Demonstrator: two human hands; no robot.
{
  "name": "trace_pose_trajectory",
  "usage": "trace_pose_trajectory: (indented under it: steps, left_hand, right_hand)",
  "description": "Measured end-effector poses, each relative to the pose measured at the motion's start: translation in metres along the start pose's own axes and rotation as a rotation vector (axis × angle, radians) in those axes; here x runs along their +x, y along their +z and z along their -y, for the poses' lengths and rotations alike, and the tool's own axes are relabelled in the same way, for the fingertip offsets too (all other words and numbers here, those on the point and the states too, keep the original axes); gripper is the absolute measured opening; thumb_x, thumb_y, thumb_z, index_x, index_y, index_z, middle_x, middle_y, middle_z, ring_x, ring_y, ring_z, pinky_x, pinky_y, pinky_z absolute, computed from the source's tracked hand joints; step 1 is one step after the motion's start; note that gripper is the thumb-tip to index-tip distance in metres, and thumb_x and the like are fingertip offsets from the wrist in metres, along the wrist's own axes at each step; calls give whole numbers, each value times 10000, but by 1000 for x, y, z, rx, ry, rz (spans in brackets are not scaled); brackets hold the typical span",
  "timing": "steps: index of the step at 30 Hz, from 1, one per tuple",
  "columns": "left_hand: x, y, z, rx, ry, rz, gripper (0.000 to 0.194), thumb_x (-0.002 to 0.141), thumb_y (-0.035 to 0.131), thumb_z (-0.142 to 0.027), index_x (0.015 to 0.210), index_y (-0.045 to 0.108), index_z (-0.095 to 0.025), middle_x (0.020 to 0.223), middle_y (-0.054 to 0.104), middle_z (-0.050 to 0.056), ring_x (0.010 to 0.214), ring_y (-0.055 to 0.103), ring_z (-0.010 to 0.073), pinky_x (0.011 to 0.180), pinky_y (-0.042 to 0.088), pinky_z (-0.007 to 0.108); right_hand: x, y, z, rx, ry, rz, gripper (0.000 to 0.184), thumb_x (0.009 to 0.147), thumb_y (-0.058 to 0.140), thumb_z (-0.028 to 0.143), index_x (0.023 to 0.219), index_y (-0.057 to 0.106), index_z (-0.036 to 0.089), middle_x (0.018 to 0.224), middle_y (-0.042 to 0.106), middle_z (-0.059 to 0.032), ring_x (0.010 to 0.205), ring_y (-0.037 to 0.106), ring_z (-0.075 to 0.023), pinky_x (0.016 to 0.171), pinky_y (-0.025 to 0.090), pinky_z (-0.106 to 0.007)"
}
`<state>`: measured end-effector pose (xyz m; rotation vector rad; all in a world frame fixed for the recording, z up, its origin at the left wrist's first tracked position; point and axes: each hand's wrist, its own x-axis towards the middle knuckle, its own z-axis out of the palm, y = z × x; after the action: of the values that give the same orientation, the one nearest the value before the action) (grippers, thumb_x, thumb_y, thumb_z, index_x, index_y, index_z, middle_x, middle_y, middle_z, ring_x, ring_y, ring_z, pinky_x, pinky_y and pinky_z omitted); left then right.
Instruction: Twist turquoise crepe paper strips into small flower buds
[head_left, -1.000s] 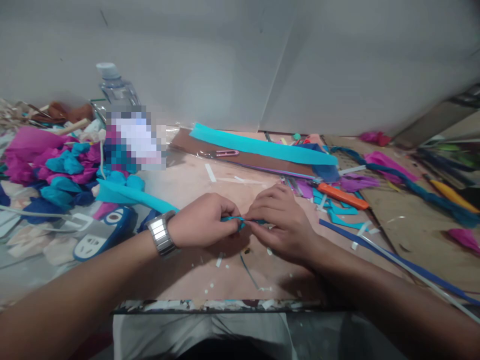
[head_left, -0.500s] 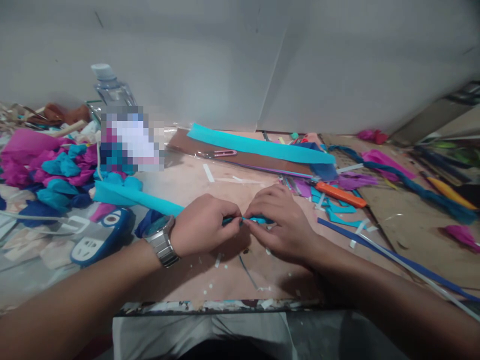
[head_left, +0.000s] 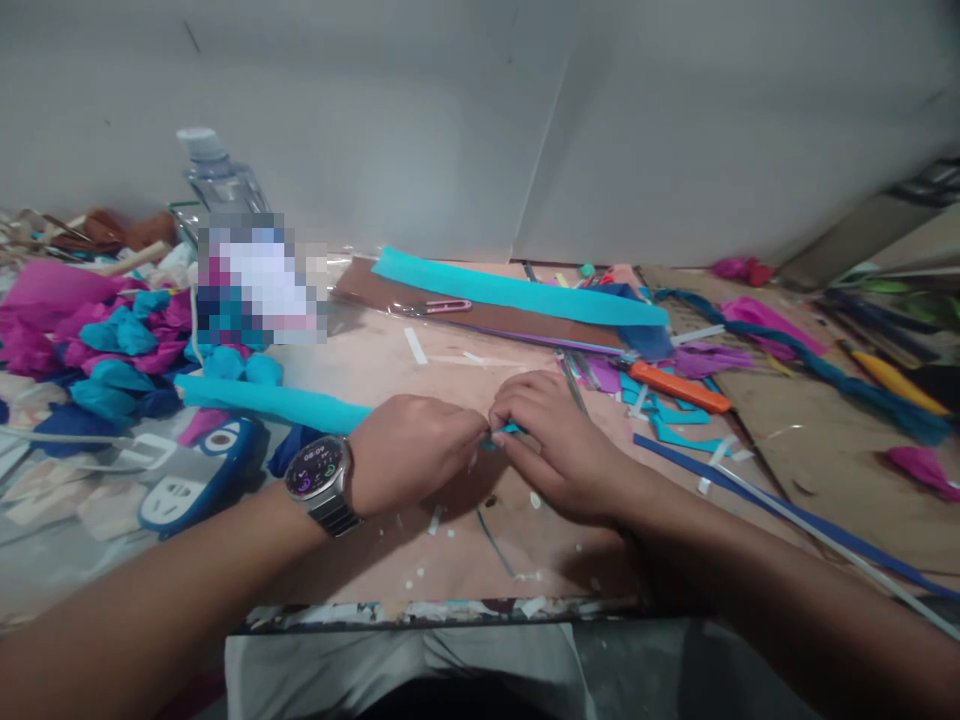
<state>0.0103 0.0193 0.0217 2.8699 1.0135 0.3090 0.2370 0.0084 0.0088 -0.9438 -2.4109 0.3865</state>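
Observation:
A turquoise crepe paper strip [head_left: 277,402] runs from the left into my left hand [head_left: 420,450], whose fingers are closed on it. The wrist wears a watch [head_left: 318,472] with its lit face turned up. Touching fingertips with the left, my right hand [head_left: 562,445] pinches the narrow gathered end of the same strip. A bit of turquoise shows between its thumb and forefinger; the rest of that end is hidden by the fingers. Both hands are just over the table [head_left: 450,555], near its middle.
Crumpled pink and blue paper pieces [head_left: 120,330], a power strip [head_left: 199,475] and a plastic bottle [head_left: 225,190] are at the left. Behind lie brown sheets [head_left: 375,285] and another turquoise strip [head_left: 517,287]. An orange cutter [head_left: 679,386] and paper scraps lie right.
My left hand has rolled over, bringing the watch face into view and hiding its fingertips. The strip's left end has shifted slightly left and down. My right hand has barely moved.

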Motion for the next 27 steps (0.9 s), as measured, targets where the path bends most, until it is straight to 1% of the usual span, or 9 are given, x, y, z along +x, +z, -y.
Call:
trace_pose_trajectory:
  steps: [3,5,9,13,18,22,27]
  left_hand:
    - [0,0,2,-41,-27,-22,294,1051,489,-294,910,720,-179,783,762,41,702,706,207,604,351,302]
    - [0,0,2,-78,-33,-35,302,1052,500,-305,886,720,-180,745,750,31,673,693,200,598,340,302]
    - [0,0,1,-114,-40,-54,293,1042,536,-307,846,713,-179,716,740,24,648,678,187,595,324,301]
    - [0,0,-1,-115,-22,-37,293,1049,536,-316,863,715,-175,748,756,28,677,688,181,609,334,291]
    - [-1,0,-2,-106,-17,-25,301,1060,512,-329,925,736,-181,811,779,42,725,708,198,620,344,292]
    - [-1,-3,0,-155,-29,-16,290,1044,527,-328,915,745,-188,764,763,38,691,689,197,610,328,289]
    - [-2,-8,5,-287,-61,39,248,1017,559,-323,954,773,-214,722,745,16,627,637,163,611,337,270]
  right_hand:
    - [-1,1,-3,-7,-13,-76,43,989,584,221,1011,622,221,996,690,-59,1080,572,-264,994,374,-474]
    - [-1,3,-3,-34,-31,-101,39,973,600,201,996,623,222,974,693,-51,1074,577,-260,998,371,-474]
    - [0,4,0,-46,-25,-40,54,968,555,170,968,599,200,973,670,-63,1059,571,-260,987,376,-477]
    - [0,3,1,28,31,27,77,974,526,162,975,593,200,1002,645,-71,1099,545,-263,1010,383,-474]
    - [-1,2,2,149,95,33,107,1006,506,192,960,601,212,1010,638,-70,1093,539,-258,989,405,-455]
    - [0,3,2,199,106,42,118,1004,503,193,936,598,215,995,644,-66,1066,547,-253,961,410,-446]
    - [-2,5,-2,200,90,-6,60,927,595,165,905,619,215,961,652,-48,1057,569,-247,953,414,-428]
